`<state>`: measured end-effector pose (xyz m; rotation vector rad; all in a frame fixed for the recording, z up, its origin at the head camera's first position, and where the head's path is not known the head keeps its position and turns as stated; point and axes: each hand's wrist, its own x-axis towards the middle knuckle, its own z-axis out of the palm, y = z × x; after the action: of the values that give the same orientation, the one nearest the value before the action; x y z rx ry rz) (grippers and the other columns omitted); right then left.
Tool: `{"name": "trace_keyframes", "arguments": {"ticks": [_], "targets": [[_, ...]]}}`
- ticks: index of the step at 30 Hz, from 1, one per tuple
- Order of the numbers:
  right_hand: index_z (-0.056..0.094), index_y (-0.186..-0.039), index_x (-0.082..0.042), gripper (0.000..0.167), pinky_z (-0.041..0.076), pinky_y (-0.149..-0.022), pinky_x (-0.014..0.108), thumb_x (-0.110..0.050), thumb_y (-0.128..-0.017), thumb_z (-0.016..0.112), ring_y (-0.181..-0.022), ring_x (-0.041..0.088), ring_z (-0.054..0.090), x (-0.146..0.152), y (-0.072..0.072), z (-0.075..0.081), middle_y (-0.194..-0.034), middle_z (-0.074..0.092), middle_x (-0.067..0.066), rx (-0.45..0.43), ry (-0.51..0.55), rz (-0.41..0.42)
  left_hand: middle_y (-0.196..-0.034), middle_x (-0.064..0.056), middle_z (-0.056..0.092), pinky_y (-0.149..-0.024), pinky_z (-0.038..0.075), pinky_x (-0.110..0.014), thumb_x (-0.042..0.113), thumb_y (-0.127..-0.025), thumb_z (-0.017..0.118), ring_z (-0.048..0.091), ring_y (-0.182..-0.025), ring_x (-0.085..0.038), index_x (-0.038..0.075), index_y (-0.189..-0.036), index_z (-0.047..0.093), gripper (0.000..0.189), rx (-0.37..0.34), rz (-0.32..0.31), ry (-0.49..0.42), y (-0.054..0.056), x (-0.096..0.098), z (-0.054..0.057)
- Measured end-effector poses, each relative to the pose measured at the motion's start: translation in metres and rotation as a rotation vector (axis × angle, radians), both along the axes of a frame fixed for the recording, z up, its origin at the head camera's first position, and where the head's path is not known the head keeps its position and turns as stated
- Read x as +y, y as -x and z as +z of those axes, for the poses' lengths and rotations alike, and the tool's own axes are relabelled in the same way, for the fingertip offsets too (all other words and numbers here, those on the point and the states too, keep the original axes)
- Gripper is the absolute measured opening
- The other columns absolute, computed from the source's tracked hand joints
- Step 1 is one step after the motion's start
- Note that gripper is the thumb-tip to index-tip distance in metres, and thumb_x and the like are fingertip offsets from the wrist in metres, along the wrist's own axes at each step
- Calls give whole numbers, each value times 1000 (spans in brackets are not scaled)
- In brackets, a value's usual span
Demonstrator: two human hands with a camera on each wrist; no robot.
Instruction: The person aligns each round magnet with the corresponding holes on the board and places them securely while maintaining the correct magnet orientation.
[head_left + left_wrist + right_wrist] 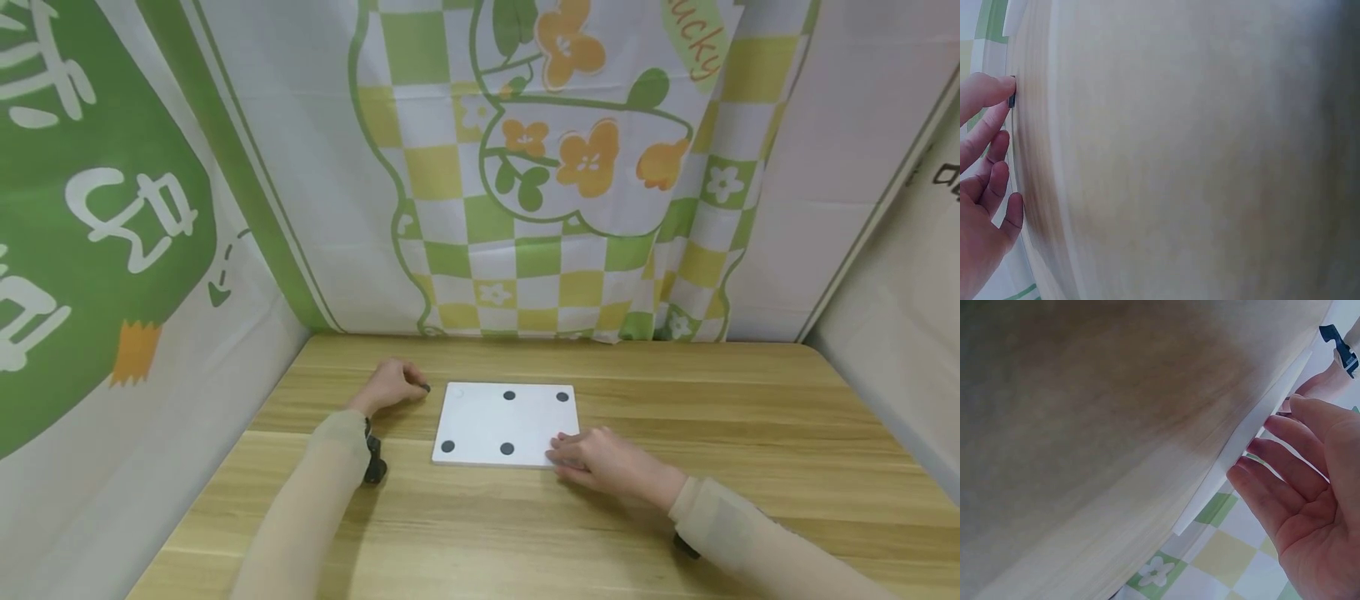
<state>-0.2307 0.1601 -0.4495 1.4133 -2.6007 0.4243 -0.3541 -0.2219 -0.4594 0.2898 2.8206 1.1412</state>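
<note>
A white rectangular board (480, 423) lies flat on the wooden table. On it are several black round discs, one at the top middle (509, 396) and one at the lower left (447, 447). A faint round mark shows at its upper left corner. Left of the board, my left hand (390, 385) pinches a small black disc (1012, 92) between thumb and index finger, just above the table. My right hand (611, 460) rests its loosely extended fingers on the board's lower right corner. Those fingers hide that corner, so what lies under them cannot be told.
The wooden table (675, 383) reaches back to a curtain (517, 275) with green and yellow checks. Cloth walls (247, 333) stand at both sides. A black camera strap (373, 458) is around the left wrist.
</note>
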Motion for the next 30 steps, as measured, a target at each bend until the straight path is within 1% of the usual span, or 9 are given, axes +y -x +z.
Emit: {"name": "trace_keyframes", "arguments": {"ticks": [6,11,17,25,30], "targets": [[71,-109,-7,24,55,-88,35,-21,-89,66,-105,23,66,0,0,0,-111,69,10,-8,4,-4,-91,-7,68,-79,51,-31,11,-74,78,59,-84,-18,5,-88,70,17,14,2,32,0,1,1],[71,-109,-7,24,55,-88,36,-21,-89,66,-105,23,66,1,1,-1,-111,69,10,-7,2,-10,-88,-8,68,-76,51,-31,11,-73,77,59,-81,-18,4,-88,70,18,34,-19,61,1,1,2],[71,-109,-8,24,55,-88,35,-22,-89,66,-106,23,66,1,1,-2,-111,69,10,3,-10,-7,-87,-7,67,-75,51,-29,12,-73,77,59,-80,-17,4,-88,69,18,45,-31,81,2,-1,0],[71,-109,-7,25,56,-87,34,-21,-89,66,-105,23,66,0,1,-1,-111,69,10,-4,-6,-10,-86,-6,67,-73,51,-28,12,-73,77,59,-79,-17,5,-87,69,17,47,-21,64,2,-1,-1],[71,-109,-7,25,56,-87,34,-21,-89,66,-106,23,66,0,-1,0,-111,69,11,-21,0,-13,-90,-8,67,-76,52,-30,12,-75,75,59,-82,-19,5,-90,69,18,19,-8,34,1,-1,-1]]}}
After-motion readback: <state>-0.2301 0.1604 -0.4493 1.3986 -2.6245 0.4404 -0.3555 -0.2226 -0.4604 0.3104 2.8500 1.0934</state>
